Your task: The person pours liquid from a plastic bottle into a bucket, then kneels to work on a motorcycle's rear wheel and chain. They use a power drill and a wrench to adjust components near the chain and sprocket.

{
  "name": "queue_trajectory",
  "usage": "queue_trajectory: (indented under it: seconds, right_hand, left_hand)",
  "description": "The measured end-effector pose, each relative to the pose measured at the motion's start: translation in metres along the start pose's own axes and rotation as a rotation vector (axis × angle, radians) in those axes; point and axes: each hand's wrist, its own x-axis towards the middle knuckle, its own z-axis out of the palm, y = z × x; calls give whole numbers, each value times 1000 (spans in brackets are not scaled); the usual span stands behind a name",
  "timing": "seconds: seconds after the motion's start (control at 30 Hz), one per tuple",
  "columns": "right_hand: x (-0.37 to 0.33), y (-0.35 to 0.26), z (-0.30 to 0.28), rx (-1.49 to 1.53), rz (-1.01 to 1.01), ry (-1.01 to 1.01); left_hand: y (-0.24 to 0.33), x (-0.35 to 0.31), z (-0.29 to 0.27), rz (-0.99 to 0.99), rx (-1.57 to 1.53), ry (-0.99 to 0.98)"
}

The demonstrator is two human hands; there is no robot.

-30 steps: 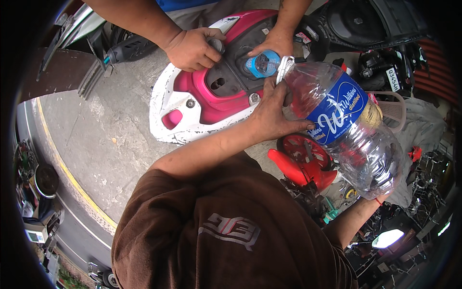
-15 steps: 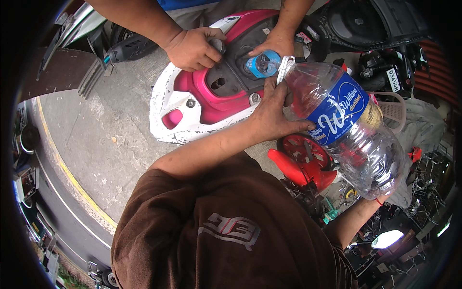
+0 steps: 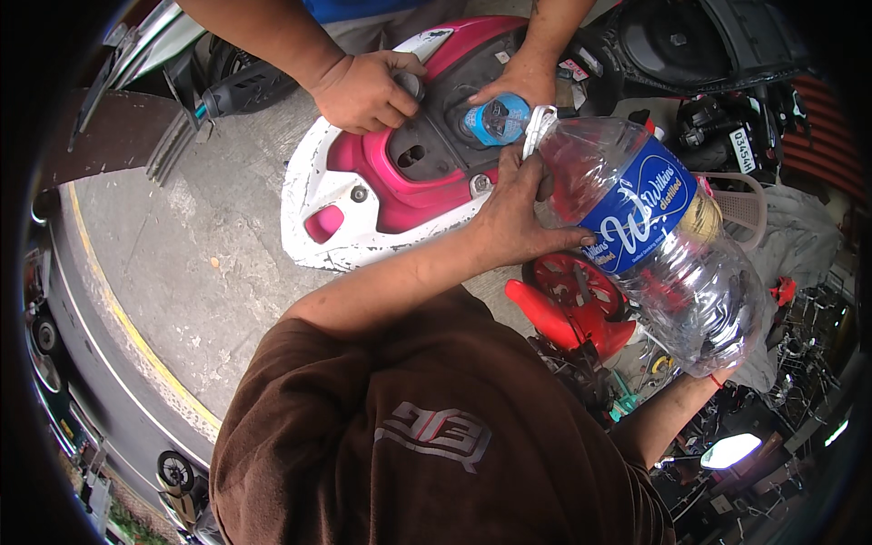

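Note:
A large clear plastic bottle (image 3: 677, 272) with a blue label is tilted, its neck down toward a scooter (image 3: 386, 195) with pink and white panels. My left hand (image 3: 513, 209) is closed around the bottle's neck and handle, the thumb along its side. At the raised base, my right hand (image 3: 725, 372) holds the bottle from behind; its fingers are mostly hidden. The big bottle's mouth meets a small cut plastic bottle (image 3: 498, 121) with a light blue band, standing over the scooter's dark middle. A co-worker's hand (image 3: 531, 77) steadies it, and their other hand (image 3: 371, 91) holds a dark round cap.
Below the bottle are a red scooter panel (image 3: 568, 322) and a red wheel. Tools and parts (image 3: 799, 354) crowd the right side, near a pale plastic basket (image 3: 740, 213). A black scooter seat (image 3: 677, 41) lies at the far right. A road (image 3: 118, 363) runs along the left.
My hands, the bottle and the co-worker's hands look nearly unchanged. On the road at the lower left, a motorcycle and other vehicles have shifted.

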Motion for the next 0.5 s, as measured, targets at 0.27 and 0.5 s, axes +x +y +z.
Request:
queue_trajectory:
  seconds: [0.27, 0.5]
  right_hand:
    - [3, -3, 11, 146, 68, 226]
    - [1, -4, 11, 162, 51, 202]
  left_hand:
    - [2, 1, 0, -26, -34, -10]
    - [1, 0, 1, -18, -35, 16]
